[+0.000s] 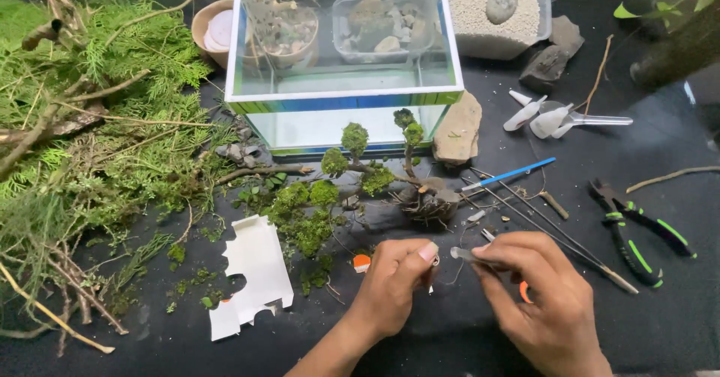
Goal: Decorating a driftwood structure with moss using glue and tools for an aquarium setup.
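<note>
My left hand (394,278) pinches a small pale item with a thin thread hanging from it, just in front of me. Close to its right, my right hand (534,293) grips small scissors (466,255) with an orange handle, the metal blades pointing at the left fingertips. Just beyond both hands stands a miniature tree (390,173) made of twigs with green moss clumps, rooted on a dark lump. An orange cap (361,262) lies left of my left hand.
A glass tank (341,99) stands at the back centre, with bowls of stones behind it. Green branches (90,122) pile up on the left. Torn white cardboard (251,272), a flat stone (457,129), a blue tool (510,174), long tweezers (555,231) and green-handled pliers (637,231) lie around.
</note>
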